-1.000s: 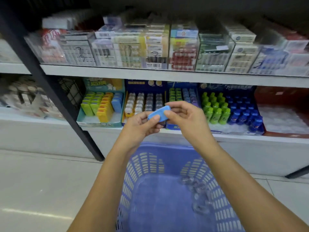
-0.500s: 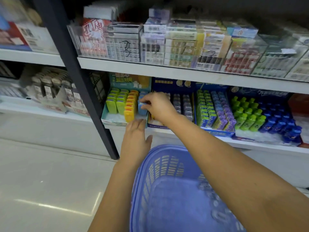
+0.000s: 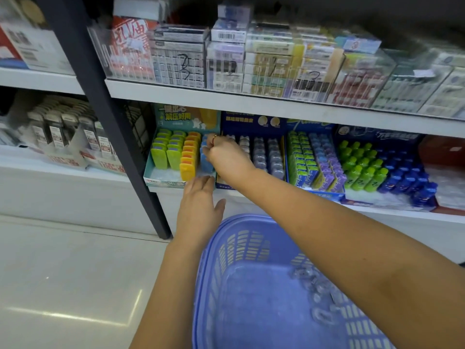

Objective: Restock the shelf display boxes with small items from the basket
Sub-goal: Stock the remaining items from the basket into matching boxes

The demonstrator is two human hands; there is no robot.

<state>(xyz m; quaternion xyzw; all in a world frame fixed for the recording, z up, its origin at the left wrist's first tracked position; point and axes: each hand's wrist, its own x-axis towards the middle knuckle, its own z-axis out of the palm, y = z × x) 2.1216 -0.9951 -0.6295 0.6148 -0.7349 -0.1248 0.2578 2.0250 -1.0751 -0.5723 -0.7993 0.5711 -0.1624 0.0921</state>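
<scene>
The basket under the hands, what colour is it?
The basket is periwinkle blue, clearest in the head view.

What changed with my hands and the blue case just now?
The right hand carried the blue case from above the basket forward into the teal display box, still pinching it. The left hand let go and rests open at the box's front. The basket stayed put.

A white lower shelf carries a row of display boxes: a teal box just beyond the left hand, where the right hand pinches a blue pack; a navy box, a box of bottles and a red box stand to the hands' right.
</scene>
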